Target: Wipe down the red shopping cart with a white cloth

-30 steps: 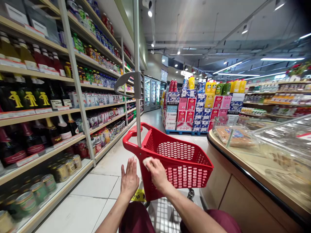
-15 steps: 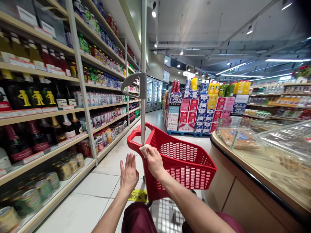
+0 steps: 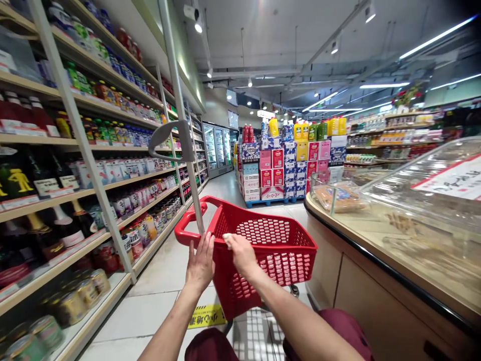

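Note:
A red plastic shopping basket on wheels (image 3: 221,288) stands in front of my knees, with perforated sides and a long metal pole (image 3: 179,80) bearing a grey handle (image 3: 175,141). My right hand (image 3: 242,254) is closed on a small whitish cloth (image 3: 226,235), pressed to the near top rim. My left hand (image 3: 201,263) lies at the rim's left corner beside the foot of the pole, fingers stretched out and flat. Its palm side is hidden, so I cannot tell how firmly it touches.
Shelves of bottles and cans (image 3: 112,185) run along the left. A display counter (image 3: 361,250) with clear covers stands close on the right. Stacked drink boxes (image 3: 278,173) rise on a blue pallet ahead. A yellow floor sign (image 3: 206,316) lies by the wheels.
My right hand has moved the cloth along the rim to the right, away from the pole. My left hand has come up to the rim's corner. The view has turned rightward.

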`<state>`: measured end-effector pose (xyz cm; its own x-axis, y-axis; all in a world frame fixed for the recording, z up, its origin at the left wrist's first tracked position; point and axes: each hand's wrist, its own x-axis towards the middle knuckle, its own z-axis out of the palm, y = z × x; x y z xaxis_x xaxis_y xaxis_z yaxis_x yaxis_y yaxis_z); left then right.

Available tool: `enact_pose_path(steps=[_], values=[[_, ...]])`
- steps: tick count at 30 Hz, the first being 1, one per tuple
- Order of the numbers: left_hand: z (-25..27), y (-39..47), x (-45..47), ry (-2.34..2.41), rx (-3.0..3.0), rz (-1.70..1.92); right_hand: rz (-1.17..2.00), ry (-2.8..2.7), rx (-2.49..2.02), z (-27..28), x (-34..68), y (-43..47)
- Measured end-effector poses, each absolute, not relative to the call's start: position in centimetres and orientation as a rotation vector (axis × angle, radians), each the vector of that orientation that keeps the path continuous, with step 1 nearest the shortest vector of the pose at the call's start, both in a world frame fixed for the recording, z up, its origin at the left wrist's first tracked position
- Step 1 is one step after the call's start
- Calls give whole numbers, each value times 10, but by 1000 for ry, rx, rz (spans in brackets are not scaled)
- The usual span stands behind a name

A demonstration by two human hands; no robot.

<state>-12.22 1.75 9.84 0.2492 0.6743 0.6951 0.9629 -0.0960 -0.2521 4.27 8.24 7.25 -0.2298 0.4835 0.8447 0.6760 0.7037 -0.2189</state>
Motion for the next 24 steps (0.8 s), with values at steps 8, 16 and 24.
enact_pose_path(steps=[8, 16, 24], values=[[87, 29, -81, -1483, -1952, -441, -274, -1768, -1012, 48, 99, 83], [81, 35, -59, -1504, -1969, -433, -291, -1720, -1209, 17, 182, 110], [73, 47, -17, -1566, -1998, -365, -306, -1826, -1193, 2, 213, 119]])
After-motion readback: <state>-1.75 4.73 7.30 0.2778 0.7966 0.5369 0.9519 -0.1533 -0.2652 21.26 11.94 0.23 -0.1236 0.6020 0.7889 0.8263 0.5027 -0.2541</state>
